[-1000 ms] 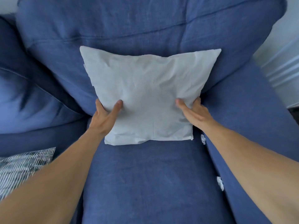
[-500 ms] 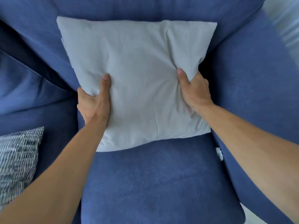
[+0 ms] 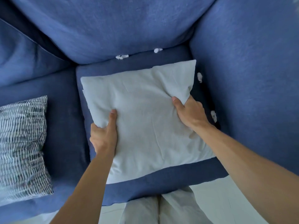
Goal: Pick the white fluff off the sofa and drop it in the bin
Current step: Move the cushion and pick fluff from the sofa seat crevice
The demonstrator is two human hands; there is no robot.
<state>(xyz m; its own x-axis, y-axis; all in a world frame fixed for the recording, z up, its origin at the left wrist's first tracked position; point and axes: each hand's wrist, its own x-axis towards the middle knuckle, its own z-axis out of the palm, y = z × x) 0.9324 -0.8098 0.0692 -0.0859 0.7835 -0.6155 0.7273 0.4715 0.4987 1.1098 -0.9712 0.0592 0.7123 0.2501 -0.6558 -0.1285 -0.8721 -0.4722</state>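
Observation:
A white cushion (image 3: pixel 145 113) is held over the blue sofa's seat (image 3: pixel 161 180). My left hand (image 3: pixel 103 135) grips its left edge, thumb on top. My right hand (image 3: pixel 188 113) grips its right side, bunching the fabric. Small white fluff tufts lie on the sofa: one (image 3: pixel 122 56) and another (image 3: pixel 158 50) in the crease under the back cushion (image 3: pixel 121 29), and two more tufts (image 3: pixel 199 77) (image 3: pixel 213 116) along the right armrest (image 3: pixel 250 86). No bin is in view.
A patterned grey-and-white cushion (image 3: pixel 22 146) lies on the seat to the left. My legs in light trousers (image 3: pixel 158 209) stand against the sofa's front edge, on a pale floor (image 3: pixel 218 199).
The white cushion has come away from the backrest and down toward the seat front, uncovering fluff in the back crease. My hands went from touching it to gripping it.

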